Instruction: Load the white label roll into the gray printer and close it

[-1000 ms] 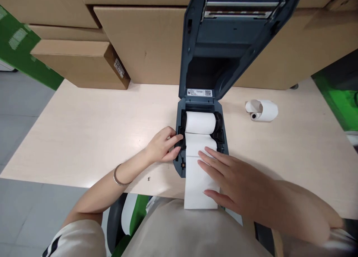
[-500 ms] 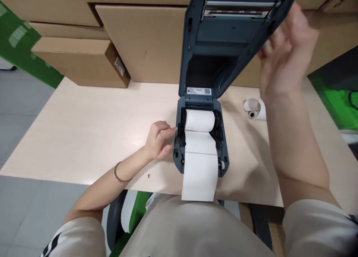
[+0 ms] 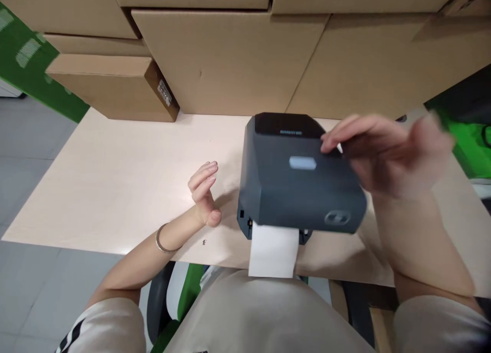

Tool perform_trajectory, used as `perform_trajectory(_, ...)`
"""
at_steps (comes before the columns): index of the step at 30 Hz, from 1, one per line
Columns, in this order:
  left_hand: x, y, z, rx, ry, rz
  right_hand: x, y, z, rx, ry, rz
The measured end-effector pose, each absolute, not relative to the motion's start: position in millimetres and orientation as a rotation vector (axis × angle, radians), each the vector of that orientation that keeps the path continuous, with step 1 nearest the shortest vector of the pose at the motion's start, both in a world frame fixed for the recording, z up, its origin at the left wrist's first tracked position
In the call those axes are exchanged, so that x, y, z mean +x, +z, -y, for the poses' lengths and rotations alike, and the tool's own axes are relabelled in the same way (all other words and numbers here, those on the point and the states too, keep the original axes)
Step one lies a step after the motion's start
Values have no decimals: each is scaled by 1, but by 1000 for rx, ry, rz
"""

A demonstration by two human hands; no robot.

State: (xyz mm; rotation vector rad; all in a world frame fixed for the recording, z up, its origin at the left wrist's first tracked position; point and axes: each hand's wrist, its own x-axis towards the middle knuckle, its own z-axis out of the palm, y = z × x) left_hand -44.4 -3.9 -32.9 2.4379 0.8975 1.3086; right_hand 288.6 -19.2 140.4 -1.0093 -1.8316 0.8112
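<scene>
A dark grey label printer (image 3: 295, 189) stands on the table in front of me, its lid tilted down over the base with a gap at the front. A strip of white label paper (image 3: 274, 250) hangs out from under the lid past the table's front edge. My right hand (image 3: 395, 148), smeared by motion, is at the lid's right edge; its fingers are stretched and the thumb is apart, gripping nothing. Left of the printer, my left hand (image 3: 204, 192) hovers open, fingers loosely curved and not touching it. The lid hides the paper roll inside.
Large cardboard boxes (image 3: 230, 61) form a wall along the table's back edge. A smaller carton (image 3: 111, 87) sits at the back left of the table (image 3: 126, 189). Green material (image 3: 473, 148) lies beyond the right side.
The printer's lid has swung down from upright to nearly over the base. My right hand has come down with it, and my left hand has drawn away from the printer's side.
</scene>
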Motion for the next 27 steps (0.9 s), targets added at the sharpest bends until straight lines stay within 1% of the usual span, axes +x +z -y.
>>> perform_trajectory(2, -39, -36, 9, 2415, 1456, -926, 288, 125, 35, -959, 853, 1941)
perform_trajectory(4, -30, -34, 15, 2471, 1513, -815, 285, 112, 47, -922, 703, 2166)
perform_trajectory(7, -20, -21, 21, 2530, 1501, -466, 278, 100, 58, -869, 405, 2397)
perform_trajectory(11, -15, -2, 21, 2498, 1610, -266, 272, 86, 64, -832, 266, 2431)
perform_trajectory(16, -9, 5, 17, 2621, 1666, -181, 270, 67, 69, -821, 155, 2396)
perform_trajectory(21, -8, 0, 17, 2698, 1687, -210, 272, 71, 72, -836, 136, 2442)
perform_trajectory(27, -16, -3, 19, 2766, 1551, -279, 274, 91, 78, -879, 78, 2625)
